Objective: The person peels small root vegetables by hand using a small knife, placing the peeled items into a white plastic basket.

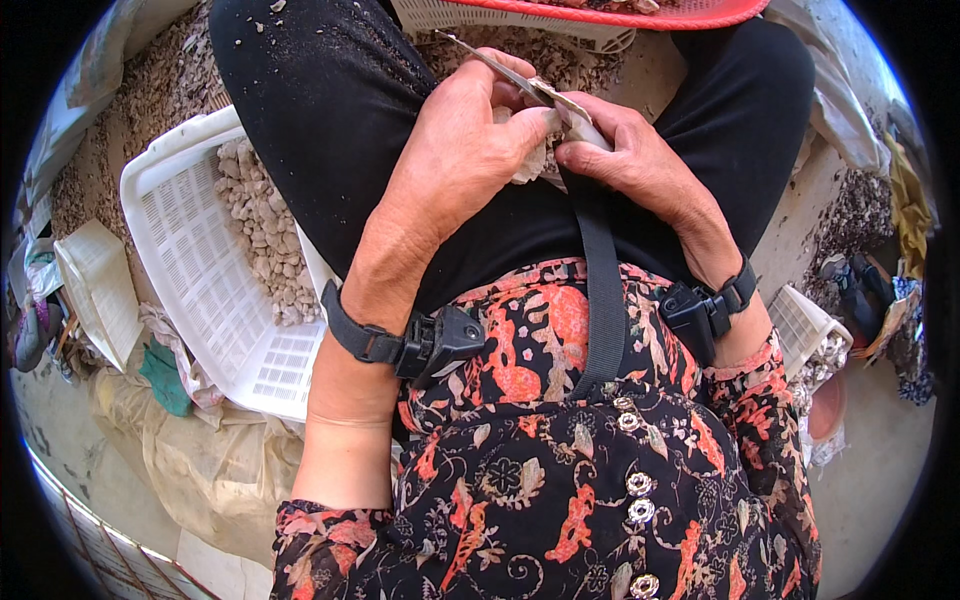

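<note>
My left hand is closed around a pale, rough-edged lump, which its fingers partly hide. A narrow knife blade points up and to the left, passing between the left thumb and fingers. My right hand grips a whitish piece in line with the blade, seemingly the knife's handle. At the blade's base lies a thin, flat, pale flake; which hand holds it I cannot tell. Both hands meet above my lap, over black trousers sprinkled with crumbs.
Left of my leg, a white plastic basket holds many pale lumps. A red plastic tray sits over a white basket between my knees. Brown peelings cover the floor. At right is another small basket.
</note>
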Available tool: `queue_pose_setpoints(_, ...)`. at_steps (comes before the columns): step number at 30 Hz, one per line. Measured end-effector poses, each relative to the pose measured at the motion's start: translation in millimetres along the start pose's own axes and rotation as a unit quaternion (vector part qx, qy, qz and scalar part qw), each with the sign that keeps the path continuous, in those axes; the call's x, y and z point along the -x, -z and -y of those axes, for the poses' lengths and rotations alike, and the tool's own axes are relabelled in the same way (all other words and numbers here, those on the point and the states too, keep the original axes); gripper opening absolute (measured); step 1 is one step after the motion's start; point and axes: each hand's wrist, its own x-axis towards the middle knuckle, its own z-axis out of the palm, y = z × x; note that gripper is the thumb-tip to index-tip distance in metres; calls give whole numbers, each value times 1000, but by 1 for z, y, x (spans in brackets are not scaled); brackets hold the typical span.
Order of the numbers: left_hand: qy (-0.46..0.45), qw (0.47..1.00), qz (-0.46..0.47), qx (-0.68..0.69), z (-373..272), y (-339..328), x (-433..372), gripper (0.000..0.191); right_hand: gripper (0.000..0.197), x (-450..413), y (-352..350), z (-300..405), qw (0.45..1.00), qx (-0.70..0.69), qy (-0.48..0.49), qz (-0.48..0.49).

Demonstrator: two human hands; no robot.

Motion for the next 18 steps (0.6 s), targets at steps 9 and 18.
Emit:
queue_pose_setpoints(9,-6,1000,-4,5,3,0,0,31,46,0,1,0,1000,14,3,-2)
queue_pose_setpoints(18,-9,1000,-9,-7,1,-1,0,30,46,0,2,0,1000,21,2,9)
